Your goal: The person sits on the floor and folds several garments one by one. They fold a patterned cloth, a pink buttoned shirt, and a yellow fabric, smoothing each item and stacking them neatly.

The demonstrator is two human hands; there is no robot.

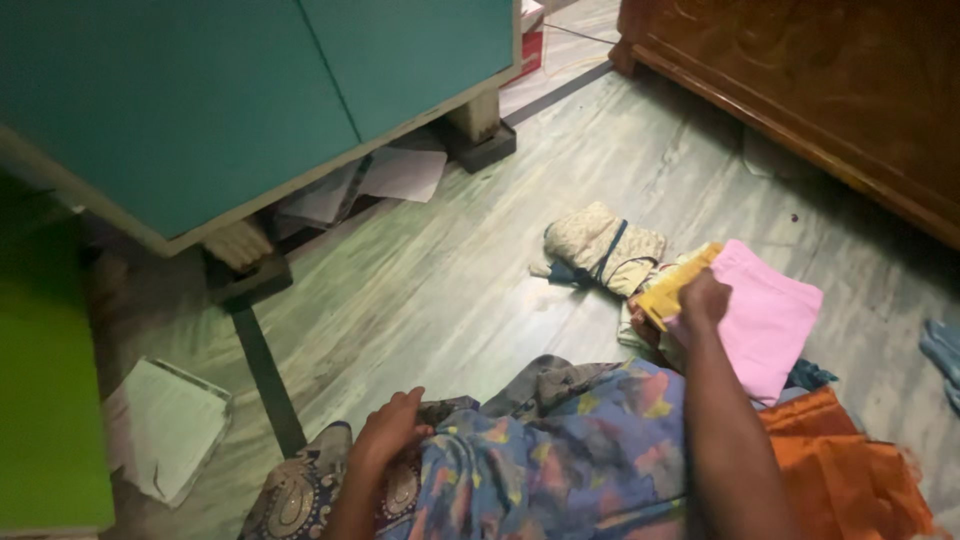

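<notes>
My right hand [704, 298] reaches forward onto a pile of folded cloths on the floor, its fingers closed on the edge of a folded pink cloth [768, 318] beside a yellow cloth [676, 286]. My left hand [392, 428] rests low on a blue patterned cloth [560, 455] with coloured flecks that lies over my lap, fingers curled on its edge. A dark cloth with gold paisley print [295, 495] lies just under that hand.
A beige cloth bundle with a blue strap [600, 250] lies on the marble floor [450, 290]. Orange cloth [845, 465] sits at the right. A teal cabinet [250, 100] on blocks stands at the left, a carved wooden bed frame [830, 80] at the upper right, and papers [165, 425] on the floor.
</notes>
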